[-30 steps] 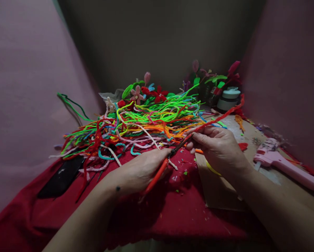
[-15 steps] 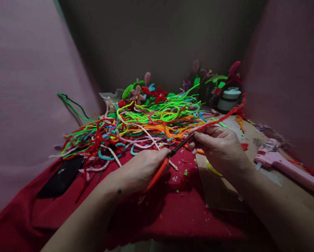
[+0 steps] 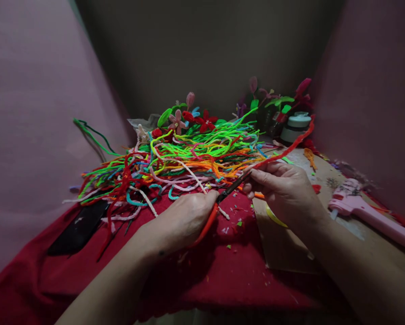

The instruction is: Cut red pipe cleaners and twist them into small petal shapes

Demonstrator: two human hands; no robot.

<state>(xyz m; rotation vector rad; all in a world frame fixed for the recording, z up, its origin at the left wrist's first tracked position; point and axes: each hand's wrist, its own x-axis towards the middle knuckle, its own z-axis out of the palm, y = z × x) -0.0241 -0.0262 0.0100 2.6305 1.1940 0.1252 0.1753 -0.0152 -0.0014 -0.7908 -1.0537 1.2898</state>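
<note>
A red-clothed table (image 3: 236, 289) lies before us, pink panels (image 3: 36, 113) to the left and right and a dark wall (image 3: 209, 49) behind. Over the middle of the near edge, our left hand (image 3: 195, 210) is closed around the orange-red handles of the pliers (image 3: 210, 223), whose dark tip slants up to our other fingers. Our right hand (image 3: 283, 185) pinches a fuzzy red stem (image 3: 287, 149) by its lower end, at that tip; we cannot tell whether the tip grips it. The stem rises away toward the far right corner.

Below our right hand lies some cardboard (image 3: 283, 253), with a yellow strip (image 3: 274, 217) on it. We have a flat black thing (image 3: 79, 230) toward the left edge and a pink glue gun (image 3: 371, 212) by the right edge. Beyond our hands, a pile (image 3: 202, 153) of colored stems spreads across the table. Toward the far edge, we see fuzzy flowers (image 3: 205, 122) behind the pile and a pale-lidded jar (image 3: 294, 128) farther right.
</note>
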